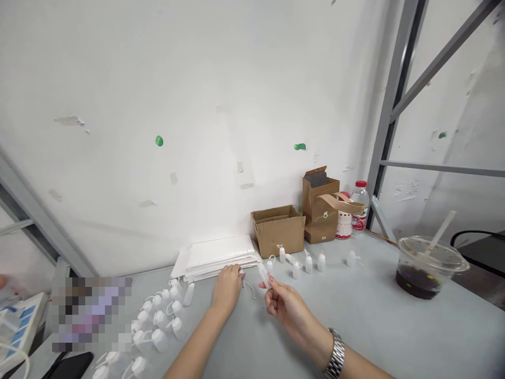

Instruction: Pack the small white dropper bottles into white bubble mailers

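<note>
The slim bottle (263, 273) in the right hand (290, 309) could slip, pinched only by fingertips, and I can't tell whether the left hand (227, 289) grips anything.

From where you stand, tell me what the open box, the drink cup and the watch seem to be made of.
The open box: matte brown cardboard, judging by its creased flaps and rough edges. The drink cup: probably glossy clear plastic, since the dark drink shows through its thin wall. The watch: likely polished metal, given its shiny silver links.
</note>
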Motion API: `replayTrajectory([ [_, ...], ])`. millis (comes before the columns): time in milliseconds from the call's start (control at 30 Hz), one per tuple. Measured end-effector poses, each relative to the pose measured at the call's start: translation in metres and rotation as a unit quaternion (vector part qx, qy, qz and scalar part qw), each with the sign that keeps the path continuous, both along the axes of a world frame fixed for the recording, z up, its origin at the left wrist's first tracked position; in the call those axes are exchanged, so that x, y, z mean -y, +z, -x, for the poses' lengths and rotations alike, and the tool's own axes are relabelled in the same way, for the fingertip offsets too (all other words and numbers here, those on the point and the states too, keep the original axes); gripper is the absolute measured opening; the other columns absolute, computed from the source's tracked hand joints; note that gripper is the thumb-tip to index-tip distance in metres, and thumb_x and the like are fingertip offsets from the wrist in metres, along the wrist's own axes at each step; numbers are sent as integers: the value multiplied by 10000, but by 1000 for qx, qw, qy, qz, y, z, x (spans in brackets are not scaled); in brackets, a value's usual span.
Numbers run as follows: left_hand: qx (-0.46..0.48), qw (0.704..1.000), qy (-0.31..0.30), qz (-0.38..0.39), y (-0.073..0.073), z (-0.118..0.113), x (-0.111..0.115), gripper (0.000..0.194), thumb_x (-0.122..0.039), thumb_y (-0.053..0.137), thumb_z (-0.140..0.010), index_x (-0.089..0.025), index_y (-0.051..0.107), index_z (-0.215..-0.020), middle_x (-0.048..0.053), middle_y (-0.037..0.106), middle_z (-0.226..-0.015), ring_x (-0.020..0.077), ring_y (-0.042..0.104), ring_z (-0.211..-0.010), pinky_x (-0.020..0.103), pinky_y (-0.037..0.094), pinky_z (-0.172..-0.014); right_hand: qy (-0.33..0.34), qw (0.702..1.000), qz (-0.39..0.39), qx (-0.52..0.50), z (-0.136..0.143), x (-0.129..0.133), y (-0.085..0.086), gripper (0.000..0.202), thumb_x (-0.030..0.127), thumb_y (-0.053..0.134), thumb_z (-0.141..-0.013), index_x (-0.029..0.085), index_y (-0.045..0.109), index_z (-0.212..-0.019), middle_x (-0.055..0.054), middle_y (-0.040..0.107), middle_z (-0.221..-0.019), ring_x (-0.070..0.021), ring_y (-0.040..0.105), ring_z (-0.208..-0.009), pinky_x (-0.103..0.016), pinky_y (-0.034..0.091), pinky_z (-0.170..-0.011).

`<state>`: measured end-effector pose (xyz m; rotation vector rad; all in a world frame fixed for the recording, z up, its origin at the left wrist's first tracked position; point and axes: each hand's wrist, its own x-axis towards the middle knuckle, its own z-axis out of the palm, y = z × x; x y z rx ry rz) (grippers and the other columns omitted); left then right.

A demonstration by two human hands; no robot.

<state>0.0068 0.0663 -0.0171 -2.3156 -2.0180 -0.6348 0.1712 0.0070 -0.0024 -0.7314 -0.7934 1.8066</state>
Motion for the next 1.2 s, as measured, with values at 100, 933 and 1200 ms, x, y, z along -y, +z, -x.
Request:
replayTrajectory([
  [100,20,1000,16,9,4,6,11,196,-186,440,-807,-173,586,-937,95,651,-899,222,578,-871,313,398,-758,-1,1000,-6,4,0,1,1,418,517,646,-676,111,643,-775,28,507,-491,-61,382,-435,-212,284,-480],
  [933,633,765,-21,118,28,14,65,296,-378,797,-410,-175,704,-604,78,724,-788,232,627,-796,315,481,-756,43,968,-114,218,11,5,-10,387,497,713,-570,144,584,-659,-8,606,-586,-115,516,-521,-253,395,-566],
  [1200,742,659,-3,127,18,5,70,305,-336,816,-433,-163,706,-659,68,715,-817,183,613,-825,272,449,-788,-28,904,-228,361,9,20,0,203,357,633,-710,159,592,-716,-2,597,-643,-139,511,-633,-256,390,-632],
])
